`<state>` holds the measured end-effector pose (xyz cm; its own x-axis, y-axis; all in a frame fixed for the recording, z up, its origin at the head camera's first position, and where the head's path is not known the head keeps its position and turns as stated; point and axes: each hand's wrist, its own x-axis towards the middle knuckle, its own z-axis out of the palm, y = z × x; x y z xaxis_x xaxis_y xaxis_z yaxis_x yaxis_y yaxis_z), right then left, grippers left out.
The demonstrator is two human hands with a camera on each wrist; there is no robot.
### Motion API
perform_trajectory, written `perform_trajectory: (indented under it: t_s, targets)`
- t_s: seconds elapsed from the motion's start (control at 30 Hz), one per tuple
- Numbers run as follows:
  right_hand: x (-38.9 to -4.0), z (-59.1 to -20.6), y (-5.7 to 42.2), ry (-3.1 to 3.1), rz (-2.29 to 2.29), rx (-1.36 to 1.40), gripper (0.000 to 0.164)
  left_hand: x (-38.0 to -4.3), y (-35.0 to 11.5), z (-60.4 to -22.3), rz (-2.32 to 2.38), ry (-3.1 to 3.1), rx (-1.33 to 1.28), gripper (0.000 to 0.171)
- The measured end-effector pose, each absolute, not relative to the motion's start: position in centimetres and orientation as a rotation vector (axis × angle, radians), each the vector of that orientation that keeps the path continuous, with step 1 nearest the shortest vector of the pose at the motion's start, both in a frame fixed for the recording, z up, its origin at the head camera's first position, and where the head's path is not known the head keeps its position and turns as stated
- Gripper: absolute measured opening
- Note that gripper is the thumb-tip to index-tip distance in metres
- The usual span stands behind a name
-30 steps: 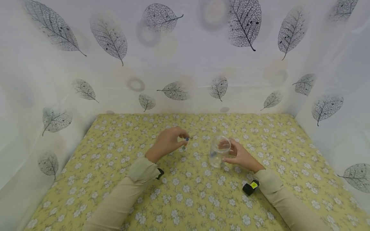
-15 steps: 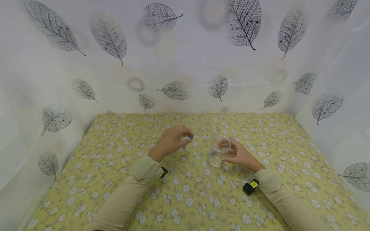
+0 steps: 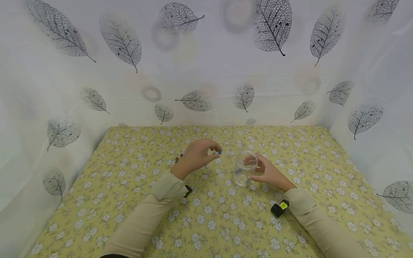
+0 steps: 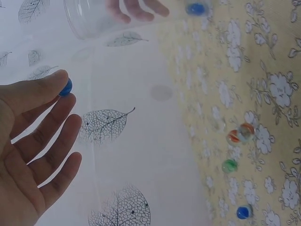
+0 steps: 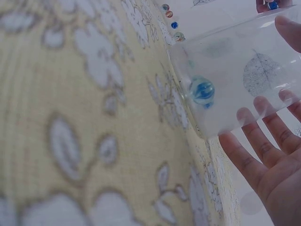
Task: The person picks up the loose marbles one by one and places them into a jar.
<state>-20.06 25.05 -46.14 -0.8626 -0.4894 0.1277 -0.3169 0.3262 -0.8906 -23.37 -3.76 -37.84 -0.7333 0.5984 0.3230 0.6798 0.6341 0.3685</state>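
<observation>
Between the thumb and fingertip of my left hand (image 3: 197, 154) is pinched a blue marble (image 4: 67, 87), off the table and left of the jar's mouth. My right hand (image 3: 270, 175) grips a clear jar (image 3: 240, 171) from its right side, thumb on one side and fingers on the other. The jar stands upright on the table. A clear marble with blue swirls (image 5: 203, 91) lies at the bottom inside it. Several loose marbles lie on the cloth, among them a green marble (image 4: 229, 165), a dark blue marble (image 4: 243, 212) and an orange-streaked marble (image 4: 233, 136).
A yellow flowered cloth (image 3: 206, 222) covers the table. White curtains with leaf prints (image 3: 206, 64) hang behind and at both sides. In the head view a brown marble (image 3: 177, 159) lies just left of the left wrist; my left hand hides other marbles.
My left hand has moved right toward the jar with the blue marble, uncovering marbles on the cloth behind its wrist. The right hand and jar have stayed put.
</observation>
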Motion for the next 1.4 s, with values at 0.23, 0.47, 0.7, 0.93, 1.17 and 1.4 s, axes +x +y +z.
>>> perform_trajectory:
  t_s: [0.23,0.47,0.7,0.93,1.17,1.4]
  targets:
    - [-20.0,-46.0,25.0,2.399,-1.576,-0.725,0.061,-23.1,-3.0,-37.0,-0.734,-2.676,-1.06,0.015]
    - [-20.0,-46.2,25.1,2.396,-1.585,-0.748,0.06,-23.2,-2.2,-36.8,-0.776,-2.67,-1.087,0.014]
    - [-20.2,-46.3,25.1,2.404,-1.576,-0.778,0.059,-23.2,-1.7,-36.5,-0.761,-2.638,-1.111,0.014]
    - [-20.1,-46.3,25.1,2.398,-1.583,-0.767,0.06,-23.1,-1.3,-36.2,-0.771,-2.626,-1.111,0.015]
    - [-20.1,-46.2,25.1,2.386,-1.598,-0.753,0.06,-23.0,-0.9,-35.8,-0.77,-2.637,-1.115,0.017]
    - [-20.1,-46.1,25.1,2.367,-1.605,-0.75,0.061,-23.1,-0.6,-35.7,-0.761,-2.633,-1.119,0.017]
